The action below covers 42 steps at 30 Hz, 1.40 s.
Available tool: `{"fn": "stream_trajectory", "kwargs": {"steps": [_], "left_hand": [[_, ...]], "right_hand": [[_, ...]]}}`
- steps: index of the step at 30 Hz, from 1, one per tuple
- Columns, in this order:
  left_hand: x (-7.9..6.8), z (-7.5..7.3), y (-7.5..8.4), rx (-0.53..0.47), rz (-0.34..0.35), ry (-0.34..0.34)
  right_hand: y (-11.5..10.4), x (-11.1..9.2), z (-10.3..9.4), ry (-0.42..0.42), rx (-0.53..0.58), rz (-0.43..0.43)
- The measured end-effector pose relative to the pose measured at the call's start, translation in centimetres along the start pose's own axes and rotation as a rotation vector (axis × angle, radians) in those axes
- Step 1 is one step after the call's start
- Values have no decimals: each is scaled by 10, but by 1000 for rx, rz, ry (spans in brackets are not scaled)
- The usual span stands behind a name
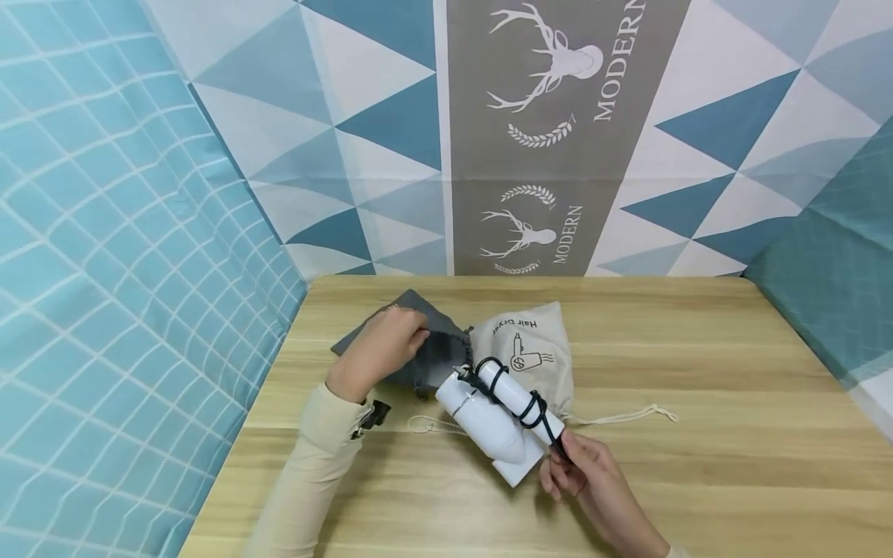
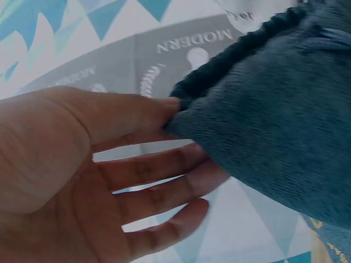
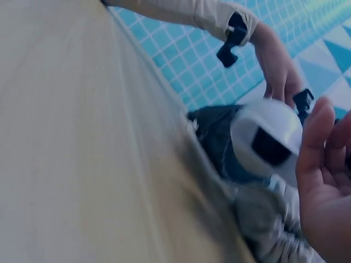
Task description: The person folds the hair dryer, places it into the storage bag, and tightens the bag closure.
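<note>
A white hair dryer with a black cord wound round its folded handle is tilted over the table. My right hand holds the handle's lower end, thumb and fingers on it. Left of the dryer lies a dark grey drawstring pouch. In the left wrist view my left hand pinches the edge of the pouch between thumb and forefinger, the other fingers loosely extended. A beige drawstring bag, printed "Hair Dryer" with a dryer picture, lies partly behind the dryer.
Everything is on a wood-grain table. The beige bag's white string trails to the right. A patterned cloth backdrop stands at the far edge and a blue checked cloth at the left.
</note>
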<state>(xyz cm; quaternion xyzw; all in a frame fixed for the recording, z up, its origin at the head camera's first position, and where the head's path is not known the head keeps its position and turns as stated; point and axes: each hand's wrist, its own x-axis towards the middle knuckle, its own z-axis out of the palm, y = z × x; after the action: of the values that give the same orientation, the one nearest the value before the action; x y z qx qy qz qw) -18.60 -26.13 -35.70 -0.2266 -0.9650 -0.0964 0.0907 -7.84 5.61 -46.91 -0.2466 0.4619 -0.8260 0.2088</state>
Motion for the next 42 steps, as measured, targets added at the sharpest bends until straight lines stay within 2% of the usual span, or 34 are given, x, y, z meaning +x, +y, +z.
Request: {"fn": "stream_trajectory", "kwargs": {"steps": [4, 8, 11, 20, 28, 31, 35, 39, 42], "left_hand": [[-2, -2, 11, -38, 14, -61], [-2, -3, 20, -55, 35, -73], [0, -2, 25, -79, 53, -71], [-3, -5, 31, -102, 72, -84], [-7, -6, 39, -73, 98, -63], [-7, -3, 41, -60, 118, -90], [-10, -2, 41, -53, 129, -98], [-15, -4, 43, -12, 107, -94], [-19, -6, 44, 2, 86, -119]], "right_hand": [[-2, 2, 18, 59, -86, -124], [3, 8, 32, 107, -187, -177], [8, 8, 35, 114, -214, -157], [16, 3, 30, 156, -124, -4], [15, 6, 28, 171, -102, 49], [15, 7, 27, 200, -53, 92], [16, 7, 24, 261, 97, 147], [17, 8, 22, 274, 232, 147], [18, 8, 20, 277, 300, 124]]}}
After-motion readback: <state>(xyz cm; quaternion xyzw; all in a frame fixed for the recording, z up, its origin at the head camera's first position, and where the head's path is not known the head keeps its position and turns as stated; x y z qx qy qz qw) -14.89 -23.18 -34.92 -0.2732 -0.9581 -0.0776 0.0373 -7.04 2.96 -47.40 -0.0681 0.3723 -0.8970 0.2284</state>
